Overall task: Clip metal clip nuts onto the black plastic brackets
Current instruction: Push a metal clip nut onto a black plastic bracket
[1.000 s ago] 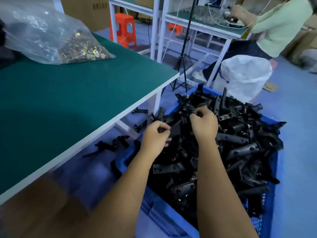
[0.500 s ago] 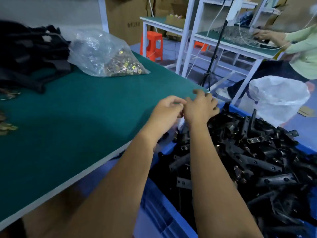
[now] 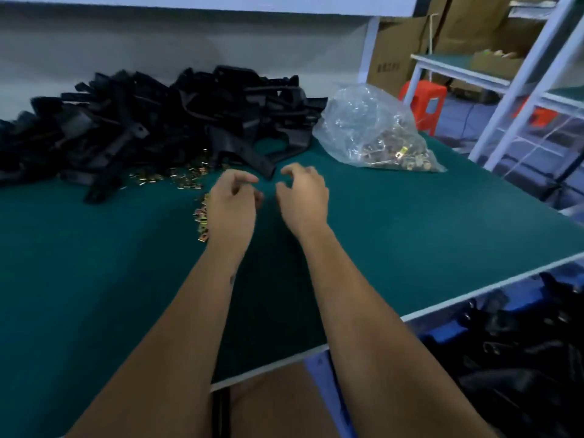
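now that both hands have come up from the blue bin (image 3: 442, 335) of brackets, the left hand (image 3: 232, 205) and right hand (image 3: 303, 197) hover loosely curled and empty over the tabletop (image 3: 410, 232), so a fresh bracket seems next. loose clip nuts (image 3: 177, 180) lie before the bracket pile (image 3: 151, 121), with a bag of clip nuts (image 3: 373, 131) just beside it; nothing blocks the reach.

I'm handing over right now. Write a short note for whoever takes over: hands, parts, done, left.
Left hand and right hand: both above the table, fingers loosely curled, holding nothing visible.
Brackets: piled at the table's back left; more in the blue bin at the right.
Clip nuts: loose by the pile; more in the bag.
Done: cannot tell.
Left: pick a bracket and a nut, clip on.
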`<state>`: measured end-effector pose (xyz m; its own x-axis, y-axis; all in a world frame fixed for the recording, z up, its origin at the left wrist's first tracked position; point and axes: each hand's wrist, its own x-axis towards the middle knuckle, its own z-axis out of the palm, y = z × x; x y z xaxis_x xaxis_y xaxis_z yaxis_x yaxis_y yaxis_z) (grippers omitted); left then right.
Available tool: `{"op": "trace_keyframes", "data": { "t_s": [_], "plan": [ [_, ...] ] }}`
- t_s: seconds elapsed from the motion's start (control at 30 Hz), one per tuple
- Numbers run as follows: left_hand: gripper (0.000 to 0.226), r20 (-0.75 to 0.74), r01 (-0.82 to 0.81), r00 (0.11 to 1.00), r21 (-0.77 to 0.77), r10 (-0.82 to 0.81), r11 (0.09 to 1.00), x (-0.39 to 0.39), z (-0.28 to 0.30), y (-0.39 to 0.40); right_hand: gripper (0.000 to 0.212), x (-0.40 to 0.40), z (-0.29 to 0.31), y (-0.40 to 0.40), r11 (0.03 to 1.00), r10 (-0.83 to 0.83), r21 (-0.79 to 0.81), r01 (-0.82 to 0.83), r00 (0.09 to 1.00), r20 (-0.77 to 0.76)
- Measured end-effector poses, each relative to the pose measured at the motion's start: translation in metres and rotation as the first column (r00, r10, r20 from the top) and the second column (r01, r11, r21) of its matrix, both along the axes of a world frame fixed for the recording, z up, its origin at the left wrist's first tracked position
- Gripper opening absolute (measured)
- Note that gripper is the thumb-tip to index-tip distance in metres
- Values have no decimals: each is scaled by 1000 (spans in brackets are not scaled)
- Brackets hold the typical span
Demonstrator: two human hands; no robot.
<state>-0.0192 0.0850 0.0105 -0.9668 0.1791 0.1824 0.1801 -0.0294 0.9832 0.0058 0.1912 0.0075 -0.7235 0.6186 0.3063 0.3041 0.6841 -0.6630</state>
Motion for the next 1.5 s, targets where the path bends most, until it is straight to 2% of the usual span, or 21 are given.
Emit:
{"op": "trace_keyframes", "data": {
  "t_s": [0.1, 0.17, 0.23, 0.33, 0.4, 0.47, 0.53, 0.6, 0.67, 0.77, 0.83, 0.9, 1.0, 1.07, 1.13, 1.17, 1.23, 1.3, 1.37, 1.43, 1.5],
  "plan": [
    [30, 28, -197, 980, -42, 198, 980, -41, -13, -41, 37, -25, -15, -9, 998, 60, 28, -62, 997, 47],
    [29, 52, -278, 957, -98, 284, 955, -62, -22, -60, 39, -43, -19, -7, 994, 20, 107, -18, 1000, -23],
    [28, 95, -313, 943, -77, 320, 947, -76, -27, -64, 40, -61, -19, -4, 988, -36, 146, 49, 995, -90],
    [26, 95, -312, 943, -86, 319, 946, -86, -29, -56, 48, -80, -23, 5, 973, -123, 198, 115, 992, 26],
    [25, 88, -304, 945, -111, 314, 946, -90, -30, -51, 43, -84, -27, 10, 960, -188, 230, 158, 976, 110],
    [26, 97, -284, 951, -97, 293, 954, -94, -30, -49, 26, -84, -28, 15, 977, -166, 149, 153, 983, 77],
    [26, 104, -262, 959, -43, 265, 964, -97, -27, -51, 10, -85, -27, 17, 982, -105, -171, 82, 986, -130],
    [22, 73, -262, 962, -4, 262, 965, -99, -24, -54, 15, -84, -19, 17, 843, -193, -534, -71, 886, -421],
    [17, 45, -273, 962, 44, 271, 961, -100, -21, -57, 13, -82, -13, 19, 691, -280, -678, -251, 772, -571],
    [8, 131, -202, 976, 211, 177, 956, -97, -14, -60, 7, -81, -11, 22, 459, -289, -736, -498, 699, -654],
    [21, 255, -126, 967, 373, 29, 919, -99, -10, -62, 10, -81, -11, 19, 333, -202, -720, -609, 699, -685],
    [35, 274, -59, 960, 371, -49, 927, -102, -9, -65, 11, -82, -10, 12, 287, -85, -705, -649, 716, -693],
    [26, 153, 53, 986, 62, -62, 997, -103, -12, -68, 12, -84, -8, 4, 326, -4, -712, -622, 752, -659],
    [30, 134, 69, 988, 10, -69, 998, -106, -19, -69, 21, -85, -8, 3, 318, -16, -721, -615, 757, -653],
    [26, 228, -37, 974, 195, -8, 980, -112, -19, -73, 22, -86, -9, 3, 383, 5, -741, -551, 804, -595],
    [22, 285, -99, 958, 353, -7, 930, -116, -17, -75, 19, -86, -10, 1, 497, 57, -725, -476, 852, -521],
    [20, 329, -160, 943, 593, -56, 789, -121, -16, -82, 16, -88, -14, -5, 738, 199, -569, -362, 923, -330],
    [25, 314, -143, 946, 633, -84, 760, -124, -19, -87, 18, -90, -18, -13, 840, 332, -398, -369, 929, -161],
    [26, 333, -155, 940, 618, -78, 771, -123, -21, -85, 33, -95, -23, -22, 891, 422, -199, -407, 906, 36],
    [28, 368, -200, 928, 615, -54, 763, -122, -23, -81, 53, -103, -28, -31, 910, 398, 21, -413, 889, 224],
    [30, 384, -245, 923, 606, -9, 757, -122, -24, -76, 57, -110, -28, -41, 908, 326, 158, -388, 891, 316]
  ]
}}
